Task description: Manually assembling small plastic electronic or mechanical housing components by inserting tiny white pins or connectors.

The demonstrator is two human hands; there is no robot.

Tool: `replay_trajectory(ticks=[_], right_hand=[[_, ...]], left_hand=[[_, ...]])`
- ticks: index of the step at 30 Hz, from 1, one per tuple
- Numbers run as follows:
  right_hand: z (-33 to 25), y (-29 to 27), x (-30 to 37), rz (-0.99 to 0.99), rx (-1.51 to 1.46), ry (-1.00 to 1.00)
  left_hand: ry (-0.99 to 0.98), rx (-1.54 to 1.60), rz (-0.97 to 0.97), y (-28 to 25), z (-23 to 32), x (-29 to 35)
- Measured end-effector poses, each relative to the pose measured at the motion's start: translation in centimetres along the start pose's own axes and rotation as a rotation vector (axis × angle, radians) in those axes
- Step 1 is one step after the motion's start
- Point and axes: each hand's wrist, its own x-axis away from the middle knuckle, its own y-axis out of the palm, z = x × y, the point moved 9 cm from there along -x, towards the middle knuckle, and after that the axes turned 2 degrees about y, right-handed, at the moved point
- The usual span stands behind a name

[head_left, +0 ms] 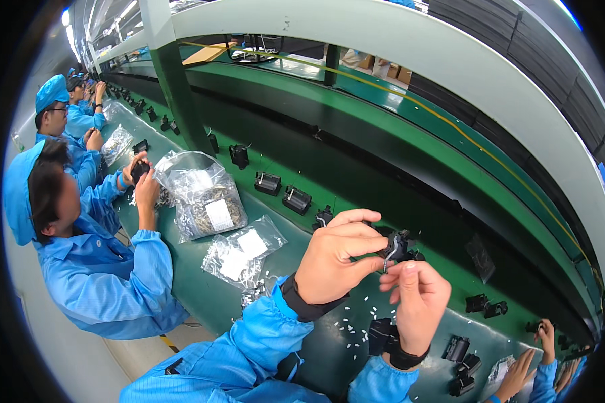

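My left hand [337, 258] is closed, its thumb and fingers gripping a small black plastic assembly [399, 246] above the table. A thin silvery strip or wire shows on the side of the assembly. Just below it, my right hand [420, 295] is raised with thumb and fingers pinched together; whatever lies between those fingertips is too small to name. Dark bands circle both my wrists. Under my hands, small white pieces [346, 328] lie scattered over the green table [316, 366].
Left of my arms lie a clear bag of white parts [239, 258] and a fuller bag of metallic parts [208, 208]. Black assemblies [296, 199] stand in a row along the green ledge; others [455, 349] sit right. Co-workers in blue [108, 269] flank me.
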Motion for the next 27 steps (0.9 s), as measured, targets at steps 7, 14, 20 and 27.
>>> replay_trajectory(ticks=[7,14,20,27], right_hand=[[-0.1,0.8,0.2,0.042,-0.016,0.010],[-1.1,-1.0,-0.6,0.213,0.040,-0.166],[-0.6,1.1,-0.7,0.195,-0.097,-0.114],[-2.1,-0.1,-0.3,0.201,0.070,-0.148]], left_hand=[[0.127,-0.140,0.091,0.1,1.6,0.0],[0.084,-0.059,0.032,0.1,1.7,-0.9],[0.126,-0.004,0.025,-2.0,2.2,-0.5],[0.135,0.317,0.059,1.2,1.0,0.0]])
